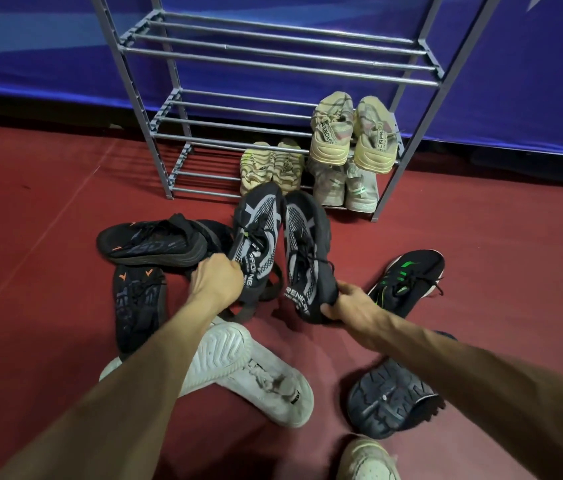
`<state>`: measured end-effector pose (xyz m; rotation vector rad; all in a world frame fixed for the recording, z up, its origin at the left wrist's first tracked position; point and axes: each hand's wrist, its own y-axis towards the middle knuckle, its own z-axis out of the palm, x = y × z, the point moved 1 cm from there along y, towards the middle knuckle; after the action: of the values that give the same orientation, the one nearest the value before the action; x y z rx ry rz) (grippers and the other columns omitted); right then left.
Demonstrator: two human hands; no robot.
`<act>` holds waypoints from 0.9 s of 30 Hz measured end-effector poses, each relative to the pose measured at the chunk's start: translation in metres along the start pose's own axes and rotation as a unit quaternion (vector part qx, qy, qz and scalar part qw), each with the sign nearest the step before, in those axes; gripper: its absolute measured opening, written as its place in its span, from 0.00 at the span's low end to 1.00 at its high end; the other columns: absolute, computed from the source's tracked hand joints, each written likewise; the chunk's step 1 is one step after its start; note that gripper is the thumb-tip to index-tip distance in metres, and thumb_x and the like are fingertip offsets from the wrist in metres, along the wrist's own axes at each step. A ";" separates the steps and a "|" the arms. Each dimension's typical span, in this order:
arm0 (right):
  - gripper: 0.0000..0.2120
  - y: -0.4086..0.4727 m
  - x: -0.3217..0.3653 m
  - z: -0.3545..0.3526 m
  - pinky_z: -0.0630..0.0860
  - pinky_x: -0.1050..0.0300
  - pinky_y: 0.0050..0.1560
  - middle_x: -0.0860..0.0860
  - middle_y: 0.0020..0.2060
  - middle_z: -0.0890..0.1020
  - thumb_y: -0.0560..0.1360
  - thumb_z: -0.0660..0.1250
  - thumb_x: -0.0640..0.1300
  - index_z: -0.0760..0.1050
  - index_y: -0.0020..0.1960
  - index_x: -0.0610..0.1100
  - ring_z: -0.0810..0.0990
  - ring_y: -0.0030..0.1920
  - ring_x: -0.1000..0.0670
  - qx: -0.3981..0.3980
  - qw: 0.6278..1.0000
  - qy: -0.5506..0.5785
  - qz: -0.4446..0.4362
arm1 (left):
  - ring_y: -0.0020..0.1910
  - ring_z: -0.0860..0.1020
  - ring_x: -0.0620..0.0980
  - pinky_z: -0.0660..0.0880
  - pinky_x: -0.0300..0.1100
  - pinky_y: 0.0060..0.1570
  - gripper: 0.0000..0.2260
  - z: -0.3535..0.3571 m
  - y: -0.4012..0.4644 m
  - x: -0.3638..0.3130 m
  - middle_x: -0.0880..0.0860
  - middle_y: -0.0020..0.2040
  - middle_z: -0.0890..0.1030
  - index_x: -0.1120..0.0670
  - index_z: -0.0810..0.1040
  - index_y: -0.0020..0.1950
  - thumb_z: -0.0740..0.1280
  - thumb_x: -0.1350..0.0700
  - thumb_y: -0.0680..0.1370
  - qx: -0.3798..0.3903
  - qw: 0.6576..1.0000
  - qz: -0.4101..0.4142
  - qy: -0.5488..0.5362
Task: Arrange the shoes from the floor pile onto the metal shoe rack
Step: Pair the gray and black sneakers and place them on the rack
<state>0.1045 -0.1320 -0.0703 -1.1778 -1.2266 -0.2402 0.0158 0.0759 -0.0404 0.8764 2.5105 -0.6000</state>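
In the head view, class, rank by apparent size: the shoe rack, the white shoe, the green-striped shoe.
1. Shoe rack.
2. White shoe, though nearness to the camera enlarges it.
3. Green-striped shoe.

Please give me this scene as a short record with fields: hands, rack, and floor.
left hand: left hand grips the heel of one black-and-grey knit sneaker
right hand: right hand grips the heel of the matching sneaker
rack: grey metal shoe rack holds three beige pairs, one on the middle shelf
floor: black shoes with orange marks, a white shoe
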 end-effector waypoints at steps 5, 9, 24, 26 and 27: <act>0.22 0.009 0.050 0.002 0.78 0.45 0.52 0.48 0.43 0.84 0.72 0.57 0.22 0.77 0.55 0.44 0.81 0.44 0.47 0.039 0.996 0.061 -0.061 | 0.56 0.74 0.66 0.69 0.52 0.54 0.12 -0.025 0.009 -0.012 0.65 0.55 0.79 0.60 0.76 0.51 0.54 0.57 0.79 -0.083 0.995 0.028 -0.056; 0.22 0.024 0.091 0.012 0.78 0.45 0.51 0.46 0.49 0.83 0.73 0.57 0.24 0.74 0.61 0.42 0.81 0.48 0.45 0.054 0.989 0.102 -0.097 | 0.57 0.74 0.64 0.69 0.51 0.55 0.14 -0.042 0.021 -0.031 0.63 0.56 0.79 0.58 0.77 0.55 0.54 0.55 0.79 -0.131 0.985 0.043 -0.105; 0.25 0.123 0.211 0.029 0.80 0.48 0.42 0.39 0.59 0.79 0.76 0.48 0.25 0.70 0.66 0.42 0.79 0.53 0.39 0.046 0.967 0.224 -0.110 | 0.56 0.77 0.61 0.73 0.46 0.54 0.16 -0.088 0.145 -0.090 0.63 0.56 0.80 0.63 0.80 0.54 0.57 0.55 0.78 -0.134 0.973 -0.049 -0.182; 0.24 0.130 0.229 0.027 0.79 0.56 0.28 0.38 0.53 0.79 0.76 0.48 0.25 0.68 0.68 0.38 0.78 0.46 0.42 0.047 0.966 0.230 -0.108 | 0.59 0.76 0.62 0.72 0.51 0.60 0.17 -0.091 0.164 -0.098 0.64 0.58 0.79 0.65 0.79 0.56 0.58 0.55 0.78 -0.130 0.972 -0.056 -0.186; 0.24 0.134 0.236 0.025 0.79 0.56 0.29 0.37 0.55 0.78 0.76 0.49 0.24 0.65 0.69 0.37 0.78 0.49 0.40 0.052 0.967 0.226 -0.108 | 0.59 0.76 0.63 0.72 0.52 0.60 0.17 -0.093 0.171 -0.103 0.65 0.58 0.79 0.65 0.79 0.56 0.58 0.56 0.78 -0.132 0.972 -0.059 -0.185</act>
<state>0.2763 0.0464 0.0434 -0.8365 -0.9474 -0.5682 0.1797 0.1964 0.0442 0.4709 2.2426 -0.4070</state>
